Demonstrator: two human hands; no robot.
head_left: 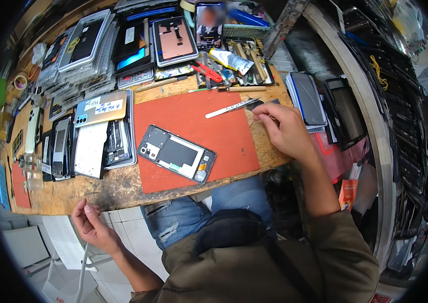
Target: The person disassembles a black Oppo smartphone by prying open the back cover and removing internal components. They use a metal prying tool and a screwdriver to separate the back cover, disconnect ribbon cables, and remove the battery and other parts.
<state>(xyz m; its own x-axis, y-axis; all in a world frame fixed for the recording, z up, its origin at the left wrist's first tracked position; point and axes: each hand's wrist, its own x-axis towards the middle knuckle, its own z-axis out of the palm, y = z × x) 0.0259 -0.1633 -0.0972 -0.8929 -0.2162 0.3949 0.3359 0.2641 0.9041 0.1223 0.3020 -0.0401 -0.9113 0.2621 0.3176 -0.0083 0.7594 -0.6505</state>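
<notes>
Opened phone point(177, 153) on red mat point(194, 126), right hand point(284, 129) fingers pinching dark piece point(263, 104), left hand point(89, 222) empty.

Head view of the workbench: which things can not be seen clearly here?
- Head view: small dark piece under the right hand; fingertips cover part of it, kind unclear.
- Left hand: palm turned away, contents unseen.
- Opened phone on the red mat: inner parts too small.
- Tool tray: contents crowded.
</notes>
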